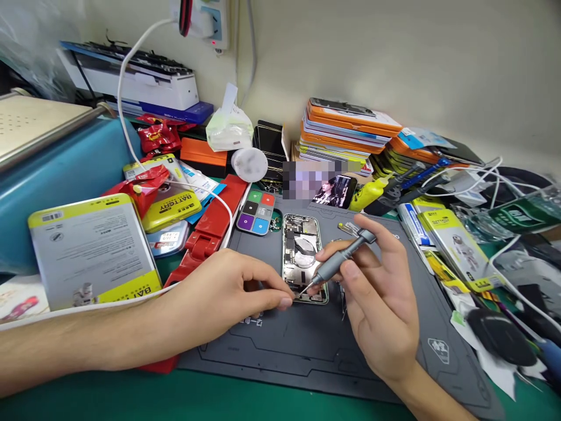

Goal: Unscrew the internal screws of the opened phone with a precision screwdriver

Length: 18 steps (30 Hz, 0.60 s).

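Note:
An opened smartphone (302, 260) lies on a dark grey work mat (298, 351), its inner parts and a round pale coil showing. My right hand (381, 304) grips a grey precision screwdriver (337, 260), index finger on its end cap. The driver's thin tip points down at the phone's lower edge. My left hand (249, 286) reaches in from the left with thumb and index finger pinched together at the phone's lower left corner. Whether anything sits in that pinch is too small to tell.
A tray with coloured squares (256, 213) lies behind the phone on the left. A lit phone screen (333, 190) leans at the back. Battery packages (94, 251) flank the mat, with stacked orange boxes (350, 126) by the wall and a yellow bottle (370, 190) nearby.

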Tool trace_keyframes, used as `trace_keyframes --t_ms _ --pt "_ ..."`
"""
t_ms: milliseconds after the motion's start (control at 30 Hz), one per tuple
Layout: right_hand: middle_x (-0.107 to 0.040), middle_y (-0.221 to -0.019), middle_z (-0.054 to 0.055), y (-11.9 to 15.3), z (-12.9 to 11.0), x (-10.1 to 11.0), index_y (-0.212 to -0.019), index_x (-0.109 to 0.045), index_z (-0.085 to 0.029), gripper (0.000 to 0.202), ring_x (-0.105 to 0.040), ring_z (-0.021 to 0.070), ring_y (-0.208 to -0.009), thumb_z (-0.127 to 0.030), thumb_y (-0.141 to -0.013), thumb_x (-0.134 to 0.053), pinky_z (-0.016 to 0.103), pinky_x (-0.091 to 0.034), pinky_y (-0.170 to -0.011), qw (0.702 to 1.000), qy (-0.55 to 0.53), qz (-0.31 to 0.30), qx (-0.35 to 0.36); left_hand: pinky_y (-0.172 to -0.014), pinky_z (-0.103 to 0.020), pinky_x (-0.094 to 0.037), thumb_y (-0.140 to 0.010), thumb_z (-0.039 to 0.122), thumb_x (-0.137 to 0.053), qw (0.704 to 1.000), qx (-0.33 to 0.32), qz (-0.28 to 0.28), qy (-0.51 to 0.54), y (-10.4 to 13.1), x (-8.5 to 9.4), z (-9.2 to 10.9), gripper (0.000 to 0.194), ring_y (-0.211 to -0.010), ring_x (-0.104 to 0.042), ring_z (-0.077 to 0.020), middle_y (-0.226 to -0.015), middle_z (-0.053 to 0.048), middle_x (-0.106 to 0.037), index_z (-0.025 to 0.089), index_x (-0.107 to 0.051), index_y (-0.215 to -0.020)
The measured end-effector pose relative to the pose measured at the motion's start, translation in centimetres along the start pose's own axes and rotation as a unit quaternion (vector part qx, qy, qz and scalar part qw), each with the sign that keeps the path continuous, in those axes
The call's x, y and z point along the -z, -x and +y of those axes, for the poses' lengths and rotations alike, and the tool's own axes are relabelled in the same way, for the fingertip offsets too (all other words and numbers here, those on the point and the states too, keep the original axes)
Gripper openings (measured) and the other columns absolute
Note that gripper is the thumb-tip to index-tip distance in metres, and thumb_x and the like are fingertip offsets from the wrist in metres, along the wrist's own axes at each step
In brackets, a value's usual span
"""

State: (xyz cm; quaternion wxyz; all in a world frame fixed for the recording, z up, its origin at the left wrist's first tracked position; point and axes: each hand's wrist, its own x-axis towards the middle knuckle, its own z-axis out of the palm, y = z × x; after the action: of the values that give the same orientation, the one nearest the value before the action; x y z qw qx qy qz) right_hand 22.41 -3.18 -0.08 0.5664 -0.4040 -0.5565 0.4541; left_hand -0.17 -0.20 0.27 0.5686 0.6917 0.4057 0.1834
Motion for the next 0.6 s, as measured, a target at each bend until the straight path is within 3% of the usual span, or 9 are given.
trace_keyframes --t_ms 267,400,467,533,600 --pt "-0.070 -0.107 0.006 0.3 0.2 -0.2 -0.148 -0.050 -0.034 0.040 -0.070 0.0180 -0.078 -0.022 -0.109 -0.053 0.034 -0.068 -0.069 0.998 -0.025 -0.062 -0.006 -0.055 -0.016 -0.045 -0.098 0.028 -0.067 0.999 -0.021 -0.017 -0.045 -0.1 0.0 0.1 0.014 -0.068 -0.067 -0.0106 -0.080 0.007 -0.076 0.027 -0.080 -0.093" --pt "-0.070 -0.104 0.006 0.0 0.3 -0.1 -0.146 -0.050 -0.033 0.040 -0.071 0.0217 -0.085 -0.021 -0.108 -0.054 0.035 -0.068 -0.066 1.000 -0.016 -0.012 0.007 -0.058 -0.017 -0.046 -0.098 0.024 -0.066 0.991 -0.060 0.008 -0.119 0.2 -0.1 0.1 0.012 -0.070 -0.065 -0.0092 -0.087 0.008 -0.074 0.027 -0.077 -0.096" --pt "-0.070 -0.104 0.007 -0.3 0.4 0.2 -0.145 -0.050 -0.033 0.041 -0.072 0.0232 -0.088 -0.019 -0.107 -0.054 0.034 -0.068 -0.064 1.000 0.000 0.028 0.014 -0.072 -0.020 -0.052 -0.101 0.022 -0.064 0.972 -0.129 0.045 -0.193 0.5 -0.3 0.0 0.013 -0.085 -0.069 -0.0115 -0.105 0.005 -0.076 0.026 -0.076 -0.098" --pt "-0.070 -0.103 0.006 -0.6 0.5 0.4 -0.144 -0.050 -0.032 0.041 -0.072 0.0219 -0.081 -0.019 -0.105 -0.055 0.033 -0.067 -0.062 0.999 0.002 0.050 -0.002 -0.083 -0.027 -0.055 -0.105 0.021 -0.058 0.928 -0.215 0.069 -0.296 0.8 -0.5 -0.3 0.018 -0.097 -0.071 -0.0168 -0.121 0.000 -0.075 0.022 -0.076 -0.103" --pt "-0.070 -0.102 0.005 -0.8 0.6 0.6 -0.143 -0.049 -0.029 0.040 -0.071 0.0188 -0.072 -0.020 -0.105 -0.055 0.031 -0.066 -0.059 0.998 -0.009 0.062 -0.025 -0.082 -0.033 -0.056 -0.109 0.020 -0.051 0.881 -0.278 0.071 -0.376 1.1 -0.7 -0.6 0.025 -0.098 -0.071 -0.0204 -0.126 -0.003 -0.075 0.018 -0.075 -0.106"
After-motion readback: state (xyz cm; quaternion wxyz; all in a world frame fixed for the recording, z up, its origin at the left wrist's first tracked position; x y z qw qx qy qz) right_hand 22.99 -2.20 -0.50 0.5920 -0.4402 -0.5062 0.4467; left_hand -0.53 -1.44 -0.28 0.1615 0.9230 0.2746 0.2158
